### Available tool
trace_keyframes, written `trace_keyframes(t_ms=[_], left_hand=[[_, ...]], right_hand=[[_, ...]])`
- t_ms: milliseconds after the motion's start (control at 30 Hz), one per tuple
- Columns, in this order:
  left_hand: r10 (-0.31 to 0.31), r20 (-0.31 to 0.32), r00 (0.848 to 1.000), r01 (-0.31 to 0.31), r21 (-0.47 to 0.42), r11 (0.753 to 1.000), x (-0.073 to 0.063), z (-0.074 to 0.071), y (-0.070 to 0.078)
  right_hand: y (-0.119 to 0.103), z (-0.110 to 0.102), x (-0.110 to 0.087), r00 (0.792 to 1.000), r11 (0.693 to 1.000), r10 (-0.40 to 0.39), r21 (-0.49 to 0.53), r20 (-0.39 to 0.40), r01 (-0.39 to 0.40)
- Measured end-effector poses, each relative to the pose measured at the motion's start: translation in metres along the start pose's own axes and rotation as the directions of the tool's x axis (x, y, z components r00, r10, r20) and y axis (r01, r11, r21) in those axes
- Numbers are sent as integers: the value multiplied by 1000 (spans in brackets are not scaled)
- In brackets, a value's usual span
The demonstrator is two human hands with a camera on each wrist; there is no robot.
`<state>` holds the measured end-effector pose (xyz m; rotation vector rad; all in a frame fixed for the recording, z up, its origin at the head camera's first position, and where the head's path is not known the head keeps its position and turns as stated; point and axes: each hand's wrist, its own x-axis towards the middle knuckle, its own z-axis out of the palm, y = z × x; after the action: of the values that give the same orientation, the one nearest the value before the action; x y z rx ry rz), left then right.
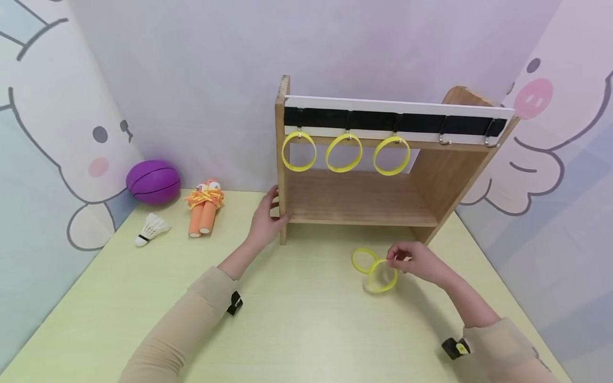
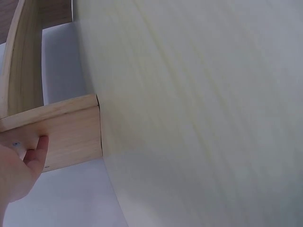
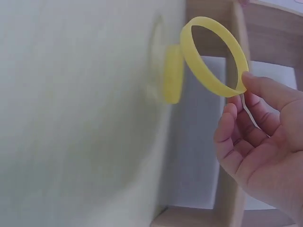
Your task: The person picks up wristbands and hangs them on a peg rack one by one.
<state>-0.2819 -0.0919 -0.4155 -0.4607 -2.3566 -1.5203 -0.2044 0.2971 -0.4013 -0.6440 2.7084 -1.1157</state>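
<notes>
My right hand (image 1: 419,261) pinches a yellow ring (image 3: 198,68) between thumb and fingers, tilted over the tabletop. Another yellow ring (image 3: 173,78) lies on the table close behind it. My left hand (image 1: 265,221) rests against the outer side of a wooden shelf (image 1: 281,159), its digits touching the panel (image 2: 71,137). A white rail with a black strip (image 1: 373,121) crosses the shelf's top front. From its left hooks hang a yellow ring (image 1: 299,169), a second one (image 1: 342,171) and a third (image 1: 390,174). The two right hooks (image 1: 445,142) are bare.
A purple ball (image 1: 153,182), a white shuttlecock (image 1: 152,227) and an orange yarn-haired toy (image 1: 206,207) sit at the table's back left. Printed wall panels (image 1: 206,80) stand behind and on both sides. Pale yellow tabletop (image 1: 306,324) lies in front of the shelf.
</notes>
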Motion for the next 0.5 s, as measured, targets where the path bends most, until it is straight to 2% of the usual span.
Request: trace_keyframes(t_ms=[200, 367, 500], left_hand=[[13, -3, 1000, -13, 1, 1000, 0, 0, -2], [15, -1, 1000, -15, -2, 1000, 0, 0, -2], [10, -3, 1000, -10, -5, 1000, 0, 0, -2]], right_hand=[[-25, -15, -3, 994, 999, 26, 27, -103, -23], [-48, -31, -8, 982, 995, 4, 94, -190, 14], [-64, -43, -11, 963, 987, -19, 147, -267, 60]])
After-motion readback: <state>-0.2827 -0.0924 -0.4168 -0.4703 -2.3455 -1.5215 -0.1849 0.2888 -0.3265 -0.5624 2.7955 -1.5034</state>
